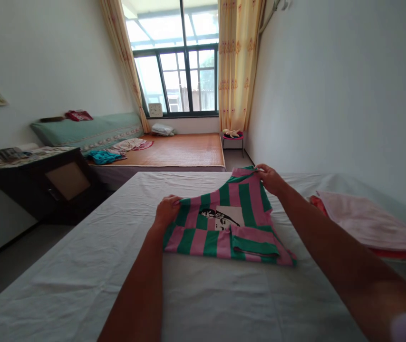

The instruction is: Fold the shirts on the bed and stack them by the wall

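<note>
1. As I look from afar toward twelve o'clock, a bright window (169,76) rises above a bed topped with an orange mat (188,148).
2. At nine o'clock stands a dark cabinet (63,183); between three and four, a folded pale pink cloth (370,221) lies just beyond my right forearm.
3. Between five and six, a pink-and-green striped garment (224,218) lies partly folded on a white sheet (92,266).
4. My left hand (165,209), at the garment's nine o'clock, closes its fingers on the edge.
5. My right hand (269,178), at one o'clock, pinches the far edge, arm outstretched.
</note>
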The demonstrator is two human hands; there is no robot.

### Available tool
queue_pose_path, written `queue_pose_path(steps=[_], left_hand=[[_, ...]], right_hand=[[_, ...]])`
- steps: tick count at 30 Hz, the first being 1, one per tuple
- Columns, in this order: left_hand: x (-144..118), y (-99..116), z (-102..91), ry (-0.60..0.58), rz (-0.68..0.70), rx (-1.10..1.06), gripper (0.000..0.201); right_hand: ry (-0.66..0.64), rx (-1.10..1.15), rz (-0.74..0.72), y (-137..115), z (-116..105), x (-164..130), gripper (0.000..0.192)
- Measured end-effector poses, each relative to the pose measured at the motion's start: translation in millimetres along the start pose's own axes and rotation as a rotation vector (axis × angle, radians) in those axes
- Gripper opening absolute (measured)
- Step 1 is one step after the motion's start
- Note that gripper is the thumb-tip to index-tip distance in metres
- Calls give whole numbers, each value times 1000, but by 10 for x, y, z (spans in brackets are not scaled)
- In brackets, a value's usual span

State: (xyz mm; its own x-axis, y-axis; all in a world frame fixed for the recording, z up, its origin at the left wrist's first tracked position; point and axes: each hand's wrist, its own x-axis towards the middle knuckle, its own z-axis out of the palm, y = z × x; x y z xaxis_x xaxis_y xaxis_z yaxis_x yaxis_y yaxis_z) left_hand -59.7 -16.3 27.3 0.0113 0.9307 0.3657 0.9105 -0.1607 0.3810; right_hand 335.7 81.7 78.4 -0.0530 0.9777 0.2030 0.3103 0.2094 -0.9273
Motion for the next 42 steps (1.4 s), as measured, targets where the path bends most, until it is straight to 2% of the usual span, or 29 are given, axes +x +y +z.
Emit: queue_pose_path(steps=[3,6,9,10,12,15,18,20,22,24,26,28,31,34,36,38,42], left_hand=[[2,12,-186,-48,53,-78,27],[-65,52,-322,-279,123,-141,30],[-192,88,-348,-460,156,-122,34],[-242,90,-336,-478,154,-100,34],[-339,70,-303,-461,148,-47,34],[-445,11,-304,-408,149,-19,34],[-466,26,-401,-441,138,-36,36],[-437,151,-460,-457,166,-54,38],[-397,391,-444,-460,246,-110,43],[-376,713,-313,-503,347,-202,42],[-395,1051,-73,-577,403,-270,41],[-452,1340,223,-568,430,-290,50],[-551,1611,621,-404,369,-305,61],[-578,1700,840,-253,238,-360,51],[-548,1695,892,-222,191,-376,30],[-506,1668,902,-200,135,-379,19],[-479,1633,865,-183,16,-312,29]], right_hand=[[-179,211,-158,-176,-329,-552,54],[-464,194,-145,-135,-512,-1140,51],[-788,119,-97,49,-498,-1559,42],[-855,93,-87,115,-469,-1646,40],[-894,32,-68,217,-413,-1743,35],[-836,-47,-36,258,-398,-1741,36],[-758,-8,-3,212,-429,-1641,37],[-660,38,68,199,-409,-1558,37],[-490,33,182,239,-337,-1481,34],[-292,-15,289,333,-233,-1430,29],[-144,-60,331,454,-138,-1415,27],[-89,-55,292,564,-80,-1435,32],[-119,17,144,653,-62,-1501,51],[-138,25,19,663,-61,-1553,69],[-116,21,-3,664,-43,-1562,65],[-83,23,13,683,-13,-1556,60],[-3,-193,-8,769,32,-1533,58]])
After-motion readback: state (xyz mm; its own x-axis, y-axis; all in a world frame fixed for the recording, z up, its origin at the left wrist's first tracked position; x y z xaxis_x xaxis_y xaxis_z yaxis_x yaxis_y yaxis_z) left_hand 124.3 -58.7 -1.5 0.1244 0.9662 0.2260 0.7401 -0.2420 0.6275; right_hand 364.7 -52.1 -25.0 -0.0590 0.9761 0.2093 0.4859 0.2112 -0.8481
